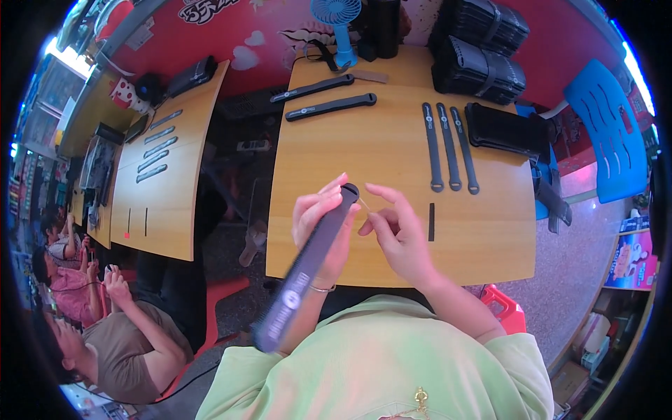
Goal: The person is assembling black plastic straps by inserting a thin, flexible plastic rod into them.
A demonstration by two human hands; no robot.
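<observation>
My left hand [339,253] is closed round a thick bundle of black straps [306,269], just above the table's near edge. The bundle slants down to the left, with light printing along its face. Its upper end is rounded and has a slot. Beside that end, my right hand [400,245] is closed in a pinch, its index finger raised and bent. A thin pale strand, like a rubber band [365,205], runs from these fingers to the bundle. How it goes round the straps is hidden.
On the wooden table [336,154] lie three flat straps [451,148], a short black strip [432,222], two strap bundles [331,106], a black pouch [505,131] and banded black stacks [479,70]. A blue fan [341,31] stands behind. At left, people sit by another table [185,161].
</observation>
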